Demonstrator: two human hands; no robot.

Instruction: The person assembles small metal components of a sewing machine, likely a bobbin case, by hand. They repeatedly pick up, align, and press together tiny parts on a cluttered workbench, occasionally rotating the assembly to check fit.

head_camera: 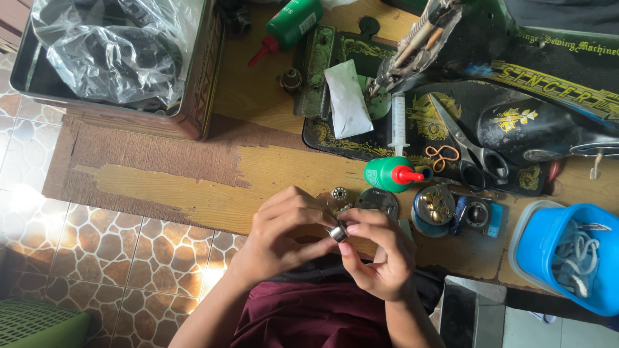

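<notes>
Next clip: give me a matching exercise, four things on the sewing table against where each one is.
Things
1. small metal bobbin case
2. syringe
3. scissors
4. clear plastic bag

Places
A. in the metal tin at top left
B. on the black sewing machine bed, orange rings beside the handles
C. pinched between the fingers of both hands
D. upright above the green bottle with a red cap

Pairs: 1-C, 2-D, 3-B, 4-A
</notes>
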